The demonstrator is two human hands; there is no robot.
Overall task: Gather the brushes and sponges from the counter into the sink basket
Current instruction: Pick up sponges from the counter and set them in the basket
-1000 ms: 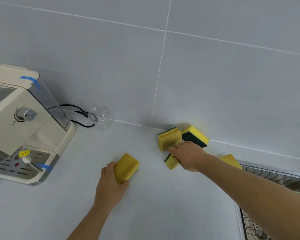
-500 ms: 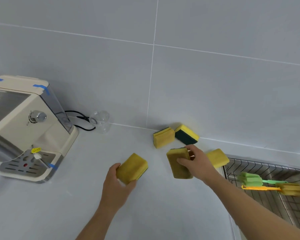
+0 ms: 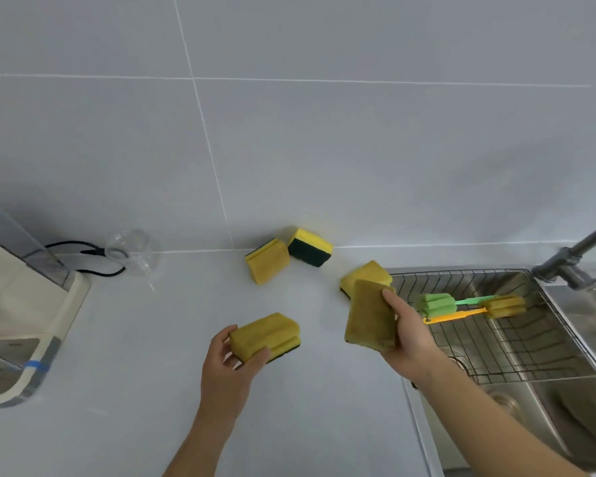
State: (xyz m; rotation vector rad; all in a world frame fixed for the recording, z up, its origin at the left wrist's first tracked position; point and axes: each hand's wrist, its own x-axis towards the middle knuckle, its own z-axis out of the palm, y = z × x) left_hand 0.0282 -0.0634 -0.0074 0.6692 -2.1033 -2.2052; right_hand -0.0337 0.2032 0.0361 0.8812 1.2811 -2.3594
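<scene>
Right-hand sponge (image 3: 370, 316) now nearer basket (image 3: 530, 342)

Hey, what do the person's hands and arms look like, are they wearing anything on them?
Both are bare. The left hand and right hand wear no gloves, rings, watch or bands that show, and no sleeve covers either forearm as far as the frame shows. The fingers carry no markings.

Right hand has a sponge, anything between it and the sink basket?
Nothing visible. The right hand holds its sponge upright just left of the sink basket, whose near rim is open. Two brushes lie across the back of the basket; the front wire floor is bare. Another sponge sits on the counter behind, out of the path.
</scene>
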